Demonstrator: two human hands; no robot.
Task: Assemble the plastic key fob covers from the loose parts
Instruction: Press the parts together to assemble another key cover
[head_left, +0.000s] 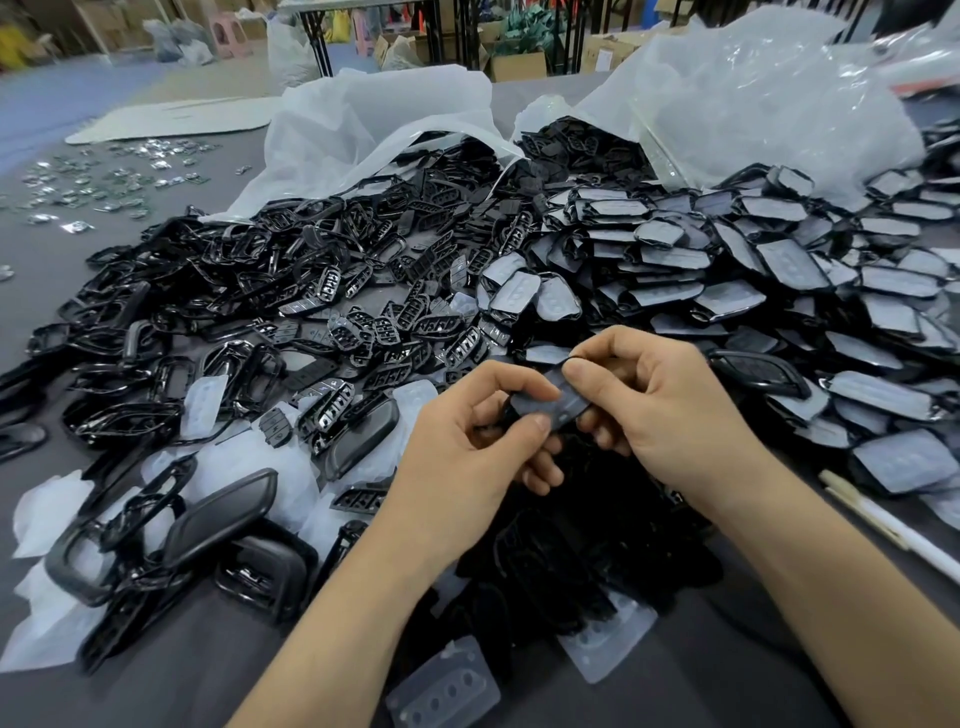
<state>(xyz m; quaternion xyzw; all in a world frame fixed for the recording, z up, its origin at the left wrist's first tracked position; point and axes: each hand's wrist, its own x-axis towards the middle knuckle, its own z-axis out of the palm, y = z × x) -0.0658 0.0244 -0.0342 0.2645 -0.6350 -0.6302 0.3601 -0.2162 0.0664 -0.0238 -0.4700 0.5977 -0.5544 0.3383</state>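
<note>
Forearms rise from the near desk (197, 670) edge, left hand (462, 436) and right hand (665, 400) meeting above the middle, fingers curled, both pinching one dark cover (545, 402). Black parts (363, 249) crowd left, far and right; bare desk shows only near-left.

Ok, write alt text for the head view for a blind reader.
The left hand and right hand pinch a dark key fob cover between them above a grey table. Black frames and button pads spill from clear bags behind; film-covered pieces heap at right.
</note>
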